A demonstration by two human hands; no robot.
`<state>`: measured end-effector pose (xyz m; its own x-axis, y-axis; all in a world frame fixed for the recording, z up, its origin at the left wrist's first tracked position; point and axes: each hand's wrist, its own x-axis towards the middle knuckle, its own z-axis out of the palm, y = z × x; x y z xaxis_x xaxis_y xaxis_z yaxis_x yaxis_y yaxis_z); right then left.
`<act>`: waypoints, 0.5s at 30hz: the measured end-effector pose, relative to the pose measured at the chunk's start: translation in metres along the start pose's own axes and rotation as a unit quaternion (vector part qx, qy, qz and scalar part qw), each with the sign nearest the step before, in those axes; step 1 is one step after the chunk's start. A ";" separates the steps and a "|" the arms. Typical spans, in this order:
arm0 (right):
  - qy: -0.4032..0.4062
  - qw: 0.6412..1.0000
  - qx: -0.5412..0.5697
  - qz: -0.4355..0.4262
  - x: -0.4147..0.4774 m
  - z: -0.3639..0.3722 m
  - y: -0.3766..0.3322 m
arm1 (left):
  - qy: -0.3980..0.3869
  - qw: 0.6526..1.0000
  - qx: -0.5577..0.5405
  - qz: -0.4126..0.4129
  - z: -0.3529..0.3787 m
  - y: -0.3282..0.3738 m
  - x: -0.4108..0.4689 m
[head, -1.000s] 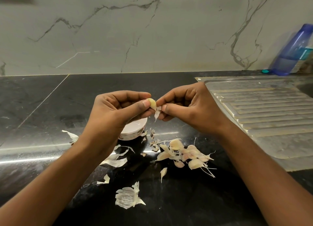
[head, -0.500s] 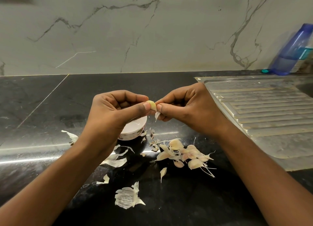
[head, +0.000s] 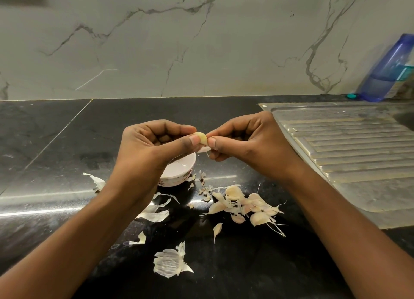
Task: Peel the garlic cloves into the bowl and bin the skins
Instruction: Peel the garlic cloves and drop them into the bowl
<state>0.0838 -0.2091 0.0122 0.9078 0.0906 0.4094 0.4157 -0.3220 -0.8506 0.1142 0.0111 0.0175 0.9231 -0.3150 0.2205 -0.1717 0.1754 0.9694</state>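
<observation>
My left hand (head: 154, 146) pinches a pale yellow garlic clove (head: 202, 138) between thumb and forefinger, held above a small white bowl (head: 179, 172) that my hand partly hides. Against the clove's right side, my right hand (head: 244, 144) pinches a strip of skin (head: 204, 149) that hangs below the clove. A pile of unpeeled cloves (head: 244, 205) lies on the black counter (head: 67, 142) in front of the bowl. Loose skins (head: 154, 214) and a larger husk (head: 169, 263) are scattered nearer to me.
A ribbed steel sink drainboard (head: 349, 146) takes up the right side. A blue bottle (head: 388, 72) leans against the marble wall at the back right, with a small teal cap (head: 352, 95) beside it. No bin is in view.
My right thumb and forefinger have closed in against the clove, and the skin strip has come further off below it. Both hands stay above the bowl.
</observation>
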 end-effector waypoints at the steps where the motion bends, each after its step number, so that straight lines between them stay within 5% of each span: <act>1: -0.001 1.000 0.009 0.008 0.000 0.001 -0.001 | 0.000 1.000 -0.004 -0.002 0.000 0.000 0.000; 15: 0.009 0.993 0.091 0.077 0.002 0.006 0.000 | 0.010 1.000 -0.002 0.008 0.001 -0.002 0.000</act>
<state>0.0855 -0.2037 0.0111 0.9607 0.0355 0.2754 0.2775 -0.1542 -0.9483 0.1138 0.0094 0.0158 0.9271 -0.2934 0.2334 -0.1850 0.1837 0.9654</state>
